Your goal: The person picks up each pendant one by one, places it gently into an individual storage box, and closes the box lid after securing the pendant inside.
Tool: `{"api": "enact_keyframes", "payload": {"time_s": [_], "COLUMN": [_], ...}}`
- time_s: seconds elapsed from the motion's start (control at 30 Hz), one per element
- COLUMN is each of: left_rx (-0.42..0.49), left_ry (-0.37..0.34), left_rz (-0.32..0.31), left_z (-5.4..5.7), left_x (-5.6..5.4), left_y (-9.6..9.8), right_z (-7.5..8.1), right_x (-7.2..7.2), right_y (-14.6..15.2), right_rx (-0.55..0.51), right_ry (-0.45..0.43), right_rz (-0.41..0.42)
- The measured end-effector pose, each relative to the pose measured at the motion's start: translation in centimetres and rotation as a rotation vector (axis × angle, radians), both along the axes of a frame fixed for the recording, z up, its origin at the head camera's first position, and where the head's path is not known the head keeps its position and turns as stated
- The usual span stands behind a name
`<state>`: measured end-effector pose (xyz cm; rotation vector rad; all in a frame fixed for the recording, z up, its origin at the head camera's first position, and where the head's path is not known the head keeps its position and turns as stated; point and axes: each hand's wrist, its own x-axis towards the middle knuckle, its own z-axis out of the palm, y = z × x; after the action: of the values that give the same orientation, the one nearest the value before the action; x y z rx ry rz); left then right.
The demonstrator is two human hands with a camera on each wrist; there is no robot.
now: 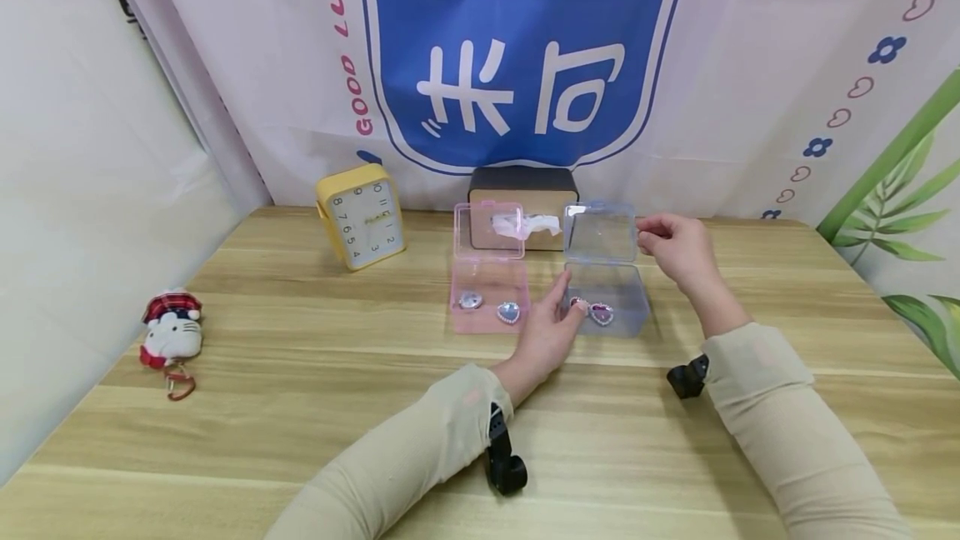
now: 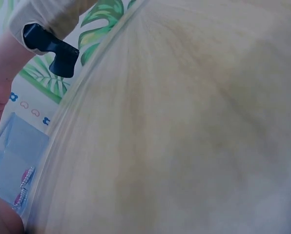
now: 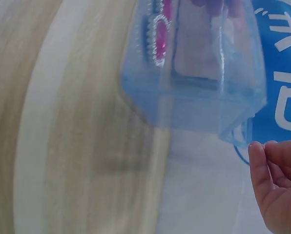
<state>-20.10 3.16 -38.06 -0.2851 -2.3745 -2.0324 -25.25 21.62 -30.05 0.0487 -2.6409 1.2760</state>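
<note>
A clear blue plastic box stands on the table with its lid raised at the back. Inside it lie heart-shaped pink gems with sparkling rims. My left hand holds the box at its left side, thumb near the front corner and partly over one gem. At the lid's right edge my right hand pinches with thumb and curled forefinger. The right wrist view shows those fingertips right at the lid's corner. A matching pink box stands to the left, lid up, with pale blue gems inside.
Behind the boxes is a tissue box with a tissue sticking out. A yellow clock stands back left. Farther left lies a plush keychain with a red clip. A printed cloth hangs along the table's back edge.
</note>
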Motion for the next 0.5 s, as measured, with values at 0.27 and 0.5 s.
{"api": "enact_keyframes", "payload": {"time_s": [0.27, 0.5], "left_rx": [-0.004, 0.042], "left_ry": [0.004, 0.005], "left_rz": [-0.002, -0.011], "left_z": [0.0, 0.0], "left_x": [0.1, 0.0], "left_y": [-0.1, 0.0], "right_z": [-0.9, -1.5], "right_x": [-0.8, -1.5], "right_y": [0.3, 0.3], "right_rx": [-0.035, -0.087], "right_ry": [0.005, -0.023], "right_rz": [-0.077, -0.117]}}
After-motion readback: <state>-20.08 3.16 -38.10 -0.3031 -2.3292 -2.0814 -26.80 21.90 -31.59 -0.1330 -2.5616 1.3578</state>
